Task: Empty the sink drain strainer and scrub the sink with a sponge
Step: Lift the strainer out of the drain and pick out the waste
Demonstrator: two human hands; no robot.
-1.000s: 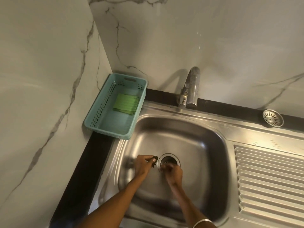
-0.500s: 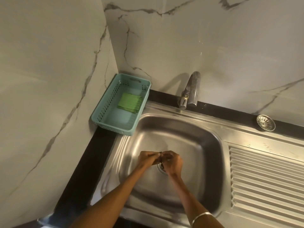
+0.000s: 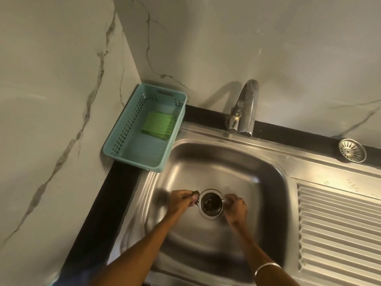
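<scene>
Both my hands are down in the steel sink [image 3: 257,203], one on each side of the open drain [image 3: 210,204]. My left hand [image 3: 181,200] pinches a small dark clump of debris [image 3: 195,196] at the drain's left rim. My right hand [image 3: 235,205] is at the drain's right rim, fingers curled with nothing clearly in them. A dark bit lies inside the drain hole. The round metal strainer [image 3: 352,150] lies upside down on the counter edge at the far right. A green sponge [image 3: 159,125] rests in a teal basket [image 3: 123,145] at the sink's back left corner.
A chrome tap [image 3: 246,108] rises behind the basin. A ribbed steel drainboard [image 3: 340,223] lies to the right. Marble walls close in at the back and left, with a black counter strip [image 3: 99,223] along the left side.
My hands had met over the drain; now they have parted to either side and the drain hole shows again. The view shifted slightly.
</scene>
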